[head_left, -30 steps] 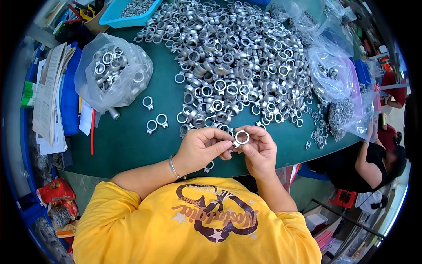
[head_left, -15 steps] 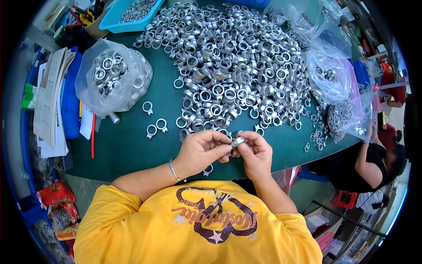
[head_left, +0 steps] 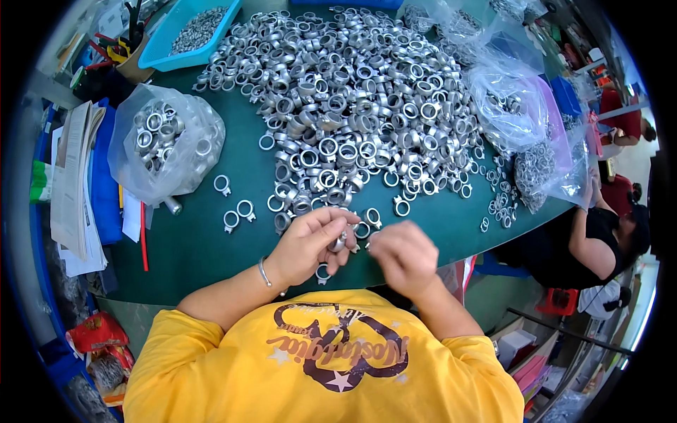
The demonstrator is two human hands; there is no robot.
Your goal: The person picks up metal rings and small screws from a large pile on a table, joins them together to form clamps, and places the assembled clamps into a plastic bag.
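Observation:
My left hand point(head_left: 307, 244) is closed around a silver metal ring point(head_left: 339, 242), held just above the near part of the green table. To its right my right hand point(head_left: 407, 258) is apart from it, blurred, with its fingers curled in. Whatever those fingers pinch is hidden by the blur. Just beyond both hands spreads a big heap of similar metal rings point(head_left: 367, 106), each with a small lug. A loose ring point(head_left: 322, 273) lies below my left hand, near the table's edge.
At the left stand a plastic bag of rings point(head_left: 167, 141) and stacked papers point(head_left: 74, 183). A blue tray of small parts point(head_left: 187, 39) sits far left. Clear bags point(head_left: 511, 106) and thin rings point(head_left: 502, 204) lie at the right. Another person point(head_left: 578, 247) sits beyond the table's right edge.
My hands, which were together at one ring, have come apart. The left keeps a ring and tilts it down; the right has moved away. The view has shifted slightly.

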